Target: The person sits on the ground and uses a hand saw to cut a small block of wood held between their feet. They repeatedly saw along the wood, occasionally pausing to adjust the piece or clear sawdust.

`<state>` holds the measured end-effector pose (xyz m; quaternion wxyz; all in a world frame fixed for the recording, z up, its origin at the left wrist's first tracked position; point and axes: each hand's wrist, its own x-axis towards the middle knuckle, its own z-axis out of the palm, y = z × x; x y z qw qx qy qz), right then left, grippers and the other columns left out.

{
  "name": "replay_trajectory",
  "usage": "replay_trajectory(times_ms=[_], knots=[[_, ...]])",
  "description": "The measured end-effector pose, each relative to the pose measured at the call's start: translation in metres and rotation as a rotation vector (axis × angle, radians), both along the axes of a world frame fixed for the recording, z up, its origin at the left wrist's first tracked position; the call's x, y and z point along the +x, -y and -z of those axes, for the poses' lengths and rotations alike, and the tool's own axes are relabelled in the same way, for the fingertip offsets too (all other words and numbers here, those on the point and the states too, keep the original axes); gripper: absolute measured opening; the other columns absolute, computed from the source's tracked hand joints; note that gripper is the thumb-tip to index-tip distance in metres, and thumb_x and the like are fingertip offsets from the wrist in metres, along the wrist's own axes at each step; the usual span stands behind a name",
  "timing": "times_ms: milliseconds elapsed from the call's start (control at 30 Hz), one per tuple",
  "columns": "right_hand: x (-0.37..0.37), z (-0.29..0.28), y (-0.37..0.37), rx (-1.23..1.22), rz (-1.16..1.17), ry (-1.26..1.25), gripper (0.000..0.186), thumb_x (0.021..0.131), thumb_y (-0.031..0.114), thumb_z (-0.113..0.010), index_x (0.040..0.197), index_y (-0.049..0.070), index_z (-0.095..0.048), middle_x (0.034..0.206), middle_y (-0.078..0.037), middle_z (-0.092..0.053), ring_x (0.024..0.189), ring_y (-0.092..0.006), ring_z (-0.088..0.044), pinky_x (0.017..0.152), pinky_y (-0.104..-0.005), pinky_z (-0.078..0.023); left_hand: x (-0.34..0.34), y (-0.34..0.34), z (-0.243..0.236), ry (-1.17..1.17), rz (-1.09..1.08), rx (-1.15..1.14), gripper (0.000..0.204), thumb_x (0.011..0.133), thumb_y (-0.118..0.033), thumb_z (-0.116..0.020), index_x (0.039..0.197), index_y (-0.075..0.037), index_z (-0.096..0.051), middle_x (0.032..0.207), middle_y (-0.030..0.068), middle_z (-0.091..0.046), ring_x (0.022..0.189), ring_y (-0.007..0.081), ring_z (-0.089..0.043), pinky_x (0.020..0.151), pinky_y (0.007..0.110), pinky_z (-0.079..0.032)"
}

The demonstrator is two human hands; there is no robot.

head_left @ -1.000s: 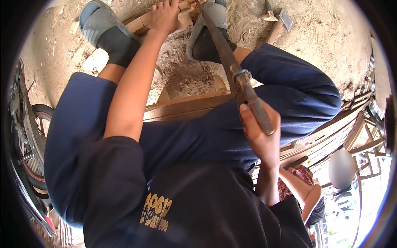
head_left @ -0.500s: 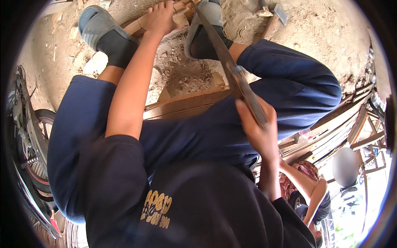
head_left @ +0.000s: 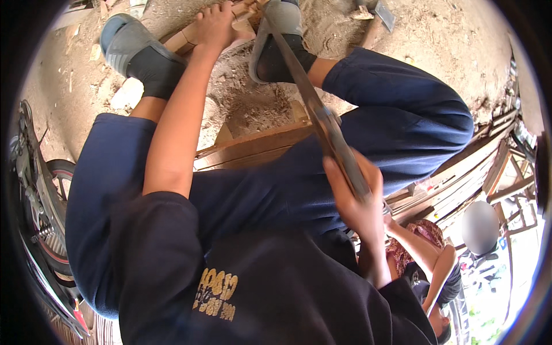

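My left hand (head_left: 215, 27) presses down on a piece of wood (head_left: 241, 26) near the top edge, its fingers bent over the wood. My right hand (head_left: 359, 201) is wrapped round the straight handle of a long-bladed hand tool (head_left: 296, 72). The narrow dark blade slants away from me, up and to the left. Its far end reaches the wood beside my right sandal (head_left: 282, 20), to the right of my left hand. Whether the edge is toothed or smooth cannot be made out.
Below my hands lies a wooden plank (head_left: 253, 146), amid chips on sandy ground. A hatchet-like tool (head_left: 379, 23) rests at the upper right. To the left stands a motorcycle (head_left: 49, 201). Another person (head_left: 431, 253) sits at the lower right, near stacked wooden strips (head_left: 454, 184).
My right hand has drawn the long-bladed tool back slightly toward my body. My left hand stays on the wood, and the whole view has shifted a little.
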<state>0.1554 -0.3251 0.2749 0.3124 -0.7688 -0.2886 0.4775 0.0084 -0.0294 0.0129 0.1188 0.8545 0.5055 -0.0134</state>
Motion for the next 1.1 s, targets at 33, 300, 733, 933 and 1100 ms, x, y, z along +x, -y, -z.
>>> replay_trajectory(times_ms=[33, 300, 733, 933, 1100], knots=[[0.0, 0.015, -0.018, -0.018, -0.016, -0.047, 0.02, 0.095, 0.01, -0.066, 0.081, -0.002, -0.057, 0.063, -0.006, -0.05, 0.063, -0.0081, -0.044, 0.057, -0.0301, -0.041, -0.006, -0.003, 0.005, -0.082, 0.009, 0.042, 0.076, 0.077, -0.053, -0.081, 0.127, -0.005, -0.049, 0.122, 0.0166, -0.062, 0.118, 0.0341, -0.056, 0.101, 0.048, -0.041], [-0.001, 0.0, 0.004, 0.012, 0.048, -0.027, 0.02, 0.096, 0.009, -0.065, 0.082, -0.003, -0.057, 0.064, -0.004, -0.05, 0.064, -0.0067, -0.043, 0.056, -0.0299, -0.04, -0.018, -0.015, 0.042, -0.102, 0.109, 0.233, 0.062, 0.095, -0.06, -0.057, 0.129, -0.008, -0.058, 0.117, 0.019, -0.065, 0.113, 0.035, -0.061, 0.095, 0.048, -0.044], [-0.004, 0.038, -0.027, 0.057, -0.024, 0.054, 0.016, 0.093, 0.005, -0.065, 0.081, -0.002, -0.056, 0.064, -0.016, -0.054, 0.058, -0.0144, -0.045, 0.055, -0.0359, -0.043, -0.004, -0.012, 0.034, -0.045, 0.138, 0.172, 0.052, 0.094, -0.052, -0.063, 0.118, -0.006, -0.061, 0.113, 0.0185, -0.066, 0.109, 0.0351, -0.062, 0.094, 0.05, -0.043], [-0.014, 0.004, 0.006, 0.106, 0.083, 0.021, 0.017, 0.094, 0.005, -0.065, 0.081, -0.003, -0.057, 0.062, -0.013, -0.054, 0.058, -0.0094, -0.046, 0.053, -0.033, -0.042, -0.011, -0.005, 0.033, -0.052, 0.125, 0.247, 0.049, 0.094, -0.052, -0.062, 0.112, -0.006, -0.061, 0.111, 0.0173, -0.067, 0.106, 0.036, -0.063, 0.092, 0.05, -0.044], [-0.003, 0.043, -0.037, 0.083, 0.035, 0.003, 0.023, 0.094, 0.01, -0.065, 0.078, -0.003, -0.055, 0.061, -0.014, -0.053, 0.058, -0.0126, -0.043, 0.055, -0.0363, -0.043, 0.005, -0.018, 0.034, -0.029, 0.158, 0.203, 0.052, 0.095, -0.054, -0.059, 0.113, -0.006, -0.06, 0.113, 0.0177, -0.066, 0.108, 0.0356, -0.063, 0.092, 0.05, -0.044]])
